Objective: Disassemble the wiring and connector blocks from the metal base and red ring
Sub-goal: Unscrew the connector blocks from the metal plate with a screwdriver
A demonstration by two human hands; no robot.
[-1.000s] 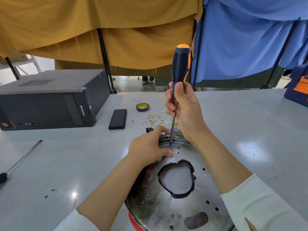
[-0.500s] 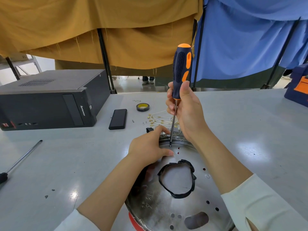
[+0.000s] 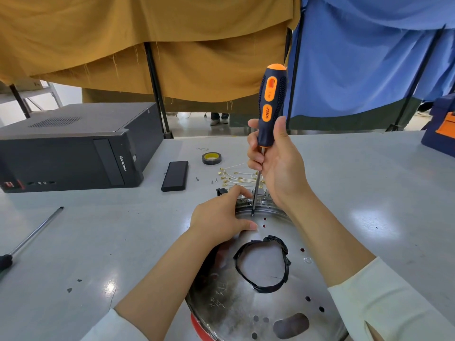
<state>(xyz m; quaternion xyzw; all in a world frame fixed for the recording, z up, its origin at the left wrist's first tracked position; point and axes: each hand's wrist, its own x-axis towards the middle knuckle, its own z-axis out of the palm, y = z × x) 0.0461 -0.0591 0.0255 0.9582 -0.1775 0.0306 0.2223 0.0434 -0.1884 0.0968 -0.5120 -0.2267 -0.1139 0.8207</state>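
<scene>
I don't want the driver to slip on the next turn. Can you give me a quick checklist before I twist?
1. Screwdriver held firmly by right hand: ok.
2. Tip seated in a screw head: cannot tell, too small.
3. Shaft near upright over the metal base: ok.
4. Left hand steadying the base rim: ok.
5. Left thumb clear of the tip: not ok, it lies close beside it.
6. Loose wires out of the way: ok.

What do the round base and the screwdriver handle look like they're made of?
The round base looks like bare polished metal, likely steel: it mirrors the ceiling lights and shows fine scratches and punched holes. The screwdriver handle, held by the right hand, looks like moulded plastic with a dark, textured rubbery cover and glossy orange insets; its shaft is plain shiny metal.
</scene>
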